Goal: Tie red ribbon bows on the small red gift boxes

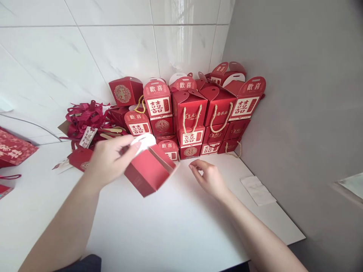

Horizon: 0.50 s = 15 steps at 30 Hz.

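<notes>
In front of me, my left hand (113, 160) grips a small red paper gift box (144, 172) by its upper edge, close to a rounded white-backed flap. The box is tilted above the table, its top open and its inside partly visible. My right hand (208, 177) is off to the right of the box and apart from it. Its fingers are curled in, the thumb close to the fingertips, and nothing shows in them. Beyond both hands, stacked red-and-white gift boxes (188, 109) stand against the wall, some with twisted gold cord handles.
Dark red ribbons (87, 117) with tags lie heaped at the back left. Larger red printed packaging (15, 147) sits at the far left. A folded white tissue (258, 190) rests on the white table (170, 230) near its right edge. A grey panel (300, 94) rises at the right.
</notes>
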Motion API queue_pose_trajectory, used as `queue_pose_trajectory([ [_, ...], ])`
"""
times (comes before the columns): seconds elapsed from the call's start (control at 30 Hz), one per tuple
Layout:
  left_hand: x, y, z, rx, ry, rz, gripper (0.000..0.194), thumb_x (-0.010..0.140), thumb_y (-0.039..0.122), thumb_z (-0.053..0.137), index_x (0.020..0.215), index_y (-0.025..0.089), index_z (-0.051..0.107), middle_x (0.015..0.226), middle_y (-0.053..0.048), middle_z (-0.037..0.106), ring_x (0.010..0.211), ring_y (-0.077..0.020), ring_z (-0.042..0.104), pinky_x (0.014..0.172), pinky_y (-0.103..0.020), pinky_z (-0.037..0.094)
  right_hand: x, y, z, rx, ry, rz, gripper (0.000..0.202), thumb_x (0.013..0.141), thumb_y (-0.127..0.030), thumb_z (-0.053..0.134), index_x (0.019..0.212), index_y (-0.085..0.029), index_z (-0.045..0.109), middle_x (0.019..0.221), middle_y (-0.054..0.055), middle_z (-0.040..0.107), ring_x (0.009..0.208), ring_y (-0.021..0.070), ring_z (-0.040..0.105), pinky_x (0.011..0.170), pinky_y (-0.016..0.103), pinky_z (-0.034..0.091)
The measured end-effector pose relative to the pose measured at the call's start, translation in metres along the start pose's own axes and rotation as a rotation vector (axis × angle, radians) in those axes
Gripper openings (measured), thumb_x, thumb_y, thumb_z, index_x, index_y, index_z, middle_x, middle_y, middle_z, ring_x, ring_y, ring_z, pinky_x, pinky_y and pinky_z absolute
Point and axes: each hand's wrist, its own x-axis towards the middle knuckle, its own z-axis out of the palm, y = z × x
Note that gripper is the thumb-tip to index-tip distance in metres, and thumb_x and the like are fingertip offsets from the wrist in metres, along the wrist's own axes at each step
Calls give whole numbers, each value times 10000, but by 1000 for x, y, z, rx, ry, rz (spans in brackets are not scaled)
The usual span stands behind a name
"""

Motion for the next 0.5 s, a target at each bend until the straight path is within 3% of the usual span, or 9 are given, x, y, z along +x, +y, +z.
queue_pose_trajectory([
  [0.07,-5,-7,28,-4,-126,90,377,914,427,458,626,188,418,571,32,385,553,-113,380,549,-261,300,-1,-2,-3,62,50,-1,220,1011,-331,392,1001,-225,583,964,57,691,852,193,658,778,295,481],
  [0.13,-10,-13,60,-95,-209,127,287,931,414,433,755,205,521,672,20,544,624,-129,506,597,-255,387,-3,-6,-5,114,93,-26,207,1008,-340,410,1050,-231,581,1013,62,688,877,198,653,796,309,489],
  [0.2,-17,-17,89,-235,-132,143,231,920,389,466,1063,224,540,1022,-44,651,884,-174,624,726,-273,493,-4,-9,-7,123,102,-105,204,1002,-331,432,1109,-231,574,1066,74,676,946,210,636,849,333,492],
  [0.3,-31,-22,114,-266,49,335,403,875,315,532,1261,222,461,1405,-140,464,1291,-251,483,1021,-402,460,-5,-14,-8,83,41,-321,248,976,-286,477,1203,-228,558,1217,100,612,1131,232,567,985,392,456],
  [0.4,-44,-32,122,-200,159,469,332,800,284,595,1127,241,553,1347,-133,505,1283,-279,482,1074,-475,419,-6,-18,-10,17,-21,-499,290,955,-227,475,1228,-235,574,1392,111,488,1312,255,435,1106,464,361],
  [0.5,-56,-43,127,-123,137,550,132,749,319,589,862,282,647,1093,-90,643,1151,-286,555,1022,-491,448,-11,-23,-10,-23,-79,-588,303,948,-219,455,1213,-242,601,1502,97,369,1416,283,301,1164,518,268],
])
